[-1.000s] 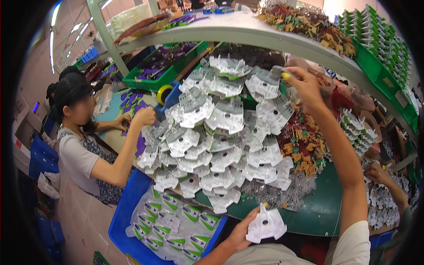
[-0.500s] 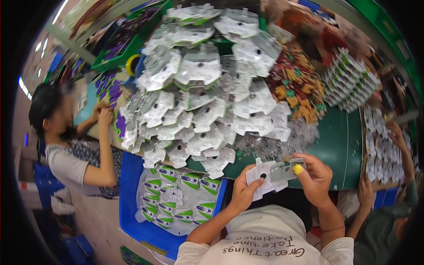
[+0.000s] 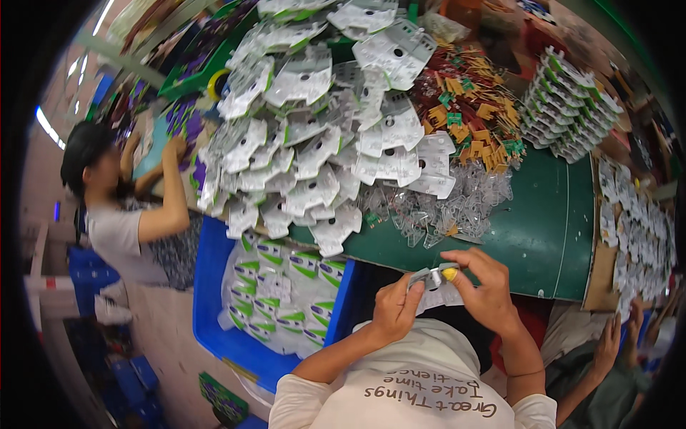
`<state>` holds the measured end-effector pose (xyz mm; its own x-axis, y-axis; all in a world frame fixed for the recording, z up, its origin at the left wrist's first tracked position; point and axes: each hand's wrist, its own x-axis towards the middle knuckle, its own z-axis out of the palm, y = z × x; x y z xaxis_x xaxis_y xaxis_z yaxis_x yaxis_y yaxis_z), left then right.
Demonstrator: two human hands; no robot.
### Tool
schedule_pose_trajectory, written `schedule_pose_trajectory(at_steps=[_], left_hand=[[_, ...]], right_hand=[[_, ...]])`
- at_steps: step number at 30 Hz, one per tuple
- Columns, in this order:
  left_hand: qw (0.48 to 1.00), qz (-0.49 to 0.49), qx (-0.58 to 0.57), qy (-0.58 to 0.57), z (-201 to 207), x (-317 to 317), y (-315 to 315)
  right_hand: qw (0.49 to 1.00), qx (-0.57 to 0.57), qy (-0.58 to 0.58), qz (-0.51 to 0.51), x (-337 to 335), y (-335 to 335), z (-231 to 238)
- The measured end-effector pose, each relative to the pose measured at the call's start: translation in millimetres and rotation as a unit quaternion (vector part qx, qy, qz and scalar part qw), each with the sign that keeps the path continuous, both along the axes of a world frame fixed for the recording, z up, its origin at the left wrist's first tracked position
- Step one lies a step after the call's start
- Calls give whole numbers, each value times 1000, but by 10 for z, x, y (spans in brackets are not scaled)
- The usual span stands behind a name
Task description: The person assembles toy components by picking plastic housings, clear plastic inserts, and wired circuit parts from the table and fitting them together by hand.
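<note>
A white and grey plastic housing part (image 3: 441, 297), now tipped edge-on, is held between my two hands above my lap at the green table's front edge. My left hand (image 3: 395, 309) is closed round its left end, thumb on top. On the other end, the fingers and thumb of my right hand (image 3: 487, 287) pinch the part; a yellow cover (image 3: 449, 274) wraps that thumb. The fingers hide much of the part, and I cannot tell whether a smaller piece is in the right fingertips. Beyond my hands lies a heap of clear plastic pieces (image 3: 457, 204).
Similar housings form a tall pile (image 3: 304, 79) on the table (image 3: 543, 229). Behind the clear pieces lie orange and green wired parts (image 3: 475, 121), beside stacked housings (image 3: 568, 107). A blue bin (image 3: 204, 293) holds green-white packs. Co-workers sit left (image 3: 128, 214) and right (image 3: 607, 357).
The housing part has turned from face-up to edge-on, and my hands have drawn closer together. My view has shifted slightly. A co-worker's hand at the right has moved lower.
</note>
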<state>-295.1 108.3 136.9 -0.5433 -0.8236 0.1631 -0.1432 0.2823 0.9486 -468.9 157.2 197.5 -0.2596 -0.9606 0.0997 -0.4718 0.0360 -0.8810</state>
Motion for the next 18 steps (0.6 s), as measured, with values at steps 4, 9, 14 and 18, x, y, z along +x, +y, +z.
schedule_pose_trajectory(at_steps=[4, 9, 14, 18], left_hand=[[992, 74, 93, -47, 3, 191, 254], [947, 172, 271, 12, 51, 314, 584], [942, 174, 285, 15, -93, 141, 607], [973, 106, 201, -43, -241, 38, 378]], right_hand=[[935, -249, 6, 252, -76, 133, 621], [815, -380, -179, 399, -30, 17, 1275], [820, -499, -158, 231, -276, 178, 1009], [963, -217, 63, 145, -559, 459, 514]])
